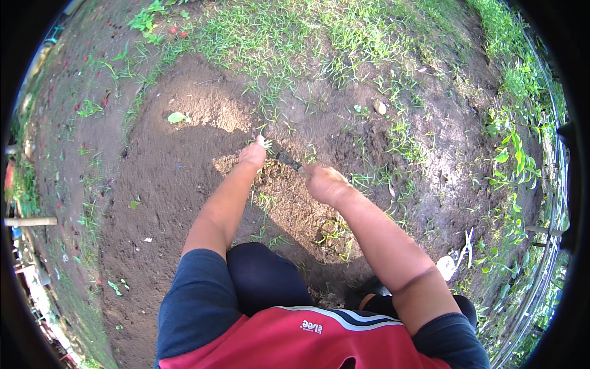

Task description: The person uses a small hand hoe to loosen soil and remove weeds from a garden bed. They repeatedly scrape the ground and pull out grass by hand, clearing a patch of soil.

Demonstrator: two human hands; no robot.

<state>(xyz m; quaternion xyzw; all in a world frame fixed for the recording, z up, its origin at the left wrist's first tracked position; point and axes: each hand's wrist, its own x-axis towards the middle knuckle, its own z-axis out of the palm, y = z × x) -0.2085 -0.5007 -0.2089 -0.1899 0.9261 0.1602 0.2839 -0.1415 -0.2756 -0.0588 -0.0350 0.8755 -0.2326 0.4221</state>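
Both my arms reach forward over bare brown soil. My left hand is closed on a small tuft of grass, whose pale blades stick out past the fingers. In my right hand is a small hand trowel with a dark metal blade; my fingers wrap its handle and hide most of it. The blade points up and left toward the tuft, close to the soil. Loose, crumbly earth and a few grass sprigs lie just below the hands.
A grass patch spreads ahead. A pale stone lies to the right, and a light green leaf to the left. My bent knee is close below. White objects rest at lower right, near leafy plants along the right edge.
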